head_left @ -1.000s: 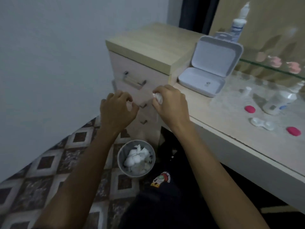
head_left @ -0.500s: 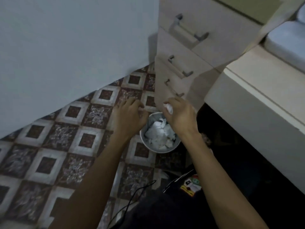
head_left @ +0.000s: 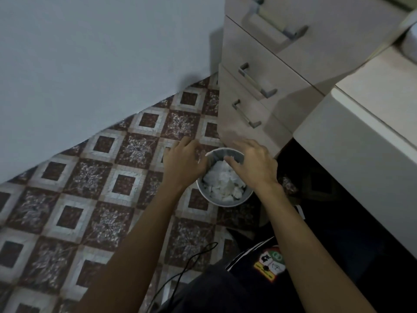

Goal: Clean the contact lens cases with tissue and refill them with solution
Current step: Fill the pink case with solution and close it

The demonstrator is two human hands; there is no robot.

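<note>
Crumpled tissue (head_left: 222, 181) fills the round bin (head_left: 215, 199) beneath both hands' released grip.

The bin (head_left: 222, 177) is standing on the floor (head_left: 90, 188), and everything here is lying around it. Crumpled tissues (head_left: 222, 182) are lying inside the bin. The drawer unit (head_left: 266, 71) is standing just behind the bin, with the counter (head_left: 361, 132) sitting to the bin's right. The left hand (head_left: 182, 161) is hanging just left of the bin's rim, and the right hand (head_left: 252, 163) is hovering over the bin's right side. A cable (head_left: 180, 274) is trailing on the floor in front of the bin
</note>
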